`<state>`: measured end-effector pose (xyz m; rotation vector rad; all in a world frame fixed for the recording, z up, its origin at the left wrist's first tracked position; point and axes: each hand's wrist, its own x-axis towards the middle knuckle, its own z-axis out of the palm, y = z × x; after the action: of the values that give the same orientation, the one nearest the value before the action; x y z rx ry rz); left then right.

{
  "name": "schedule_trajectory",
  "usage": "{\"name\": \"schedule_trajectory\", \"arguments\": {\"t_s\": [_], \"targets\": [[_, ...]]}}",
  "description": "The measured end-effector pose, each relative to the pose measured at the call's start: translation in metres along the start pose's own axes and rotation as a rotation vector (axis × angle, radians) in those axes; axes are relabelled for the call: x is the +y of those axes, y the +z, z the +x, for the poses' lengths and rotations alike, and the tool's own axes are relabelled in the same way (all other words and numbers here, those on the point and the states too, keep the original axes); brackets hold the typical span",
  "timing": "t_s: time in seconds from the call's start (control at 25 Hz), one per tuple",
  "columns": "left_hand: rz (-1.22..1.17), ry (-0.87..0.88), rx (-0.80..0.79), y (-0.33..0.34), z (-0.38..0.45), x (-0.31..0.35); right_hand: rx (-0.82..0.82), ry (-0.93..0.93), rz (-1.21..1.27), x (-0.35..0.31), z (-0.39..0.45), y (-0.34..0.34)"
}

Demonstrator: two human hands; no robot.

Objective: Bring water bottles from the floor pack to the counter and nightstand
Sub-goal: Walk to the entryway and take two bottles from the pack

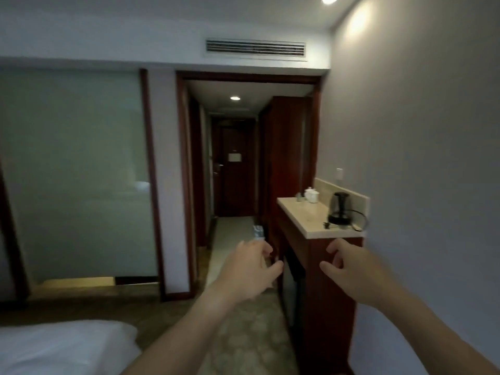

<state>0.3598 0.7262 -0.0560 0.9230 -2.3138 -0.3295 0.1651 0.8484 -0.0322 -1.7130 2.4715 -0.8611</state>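
Bottle pack sits on the hallway floor beside the cabinet, well ahead of me, partly hidden behind my left hand. Both hands are out front and empty, fingers loosely apart, pre-shaped for a grab. Right hand hangs below the worktop, whose near half is free for bottles; kettle stands by the wall.

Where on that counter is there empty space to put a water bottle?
The beige stone counter is bare along its front middle, between the white lidded cups at the back and the black electric kettle at the near end. The near end is crowded: the kettle's black cord loops there. Both hands, left hand and right hand, are empty.
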Motion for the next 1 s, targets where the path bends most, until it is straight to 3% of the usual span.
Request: {"name": "schedule_trajectory", "arguments": {"t_s": [0.16,0.52,1.0], "targets": [[-0.054,-0.146,-0.009,-0.028,0.004,-0.066,-0.157,-0.116,0.041,-0.052,0.05,0.049],[-0.048,-0.147,0.0,-0.057,0.105,-0.189,-0.175,-0.242,0.011,-0.129,0.196,0.123],[-0.084,-0.11,-0.053,0.032,0.301,-0.273,-0.198,-0.187,-0.013,-0.077,0.396,0.196]]}}
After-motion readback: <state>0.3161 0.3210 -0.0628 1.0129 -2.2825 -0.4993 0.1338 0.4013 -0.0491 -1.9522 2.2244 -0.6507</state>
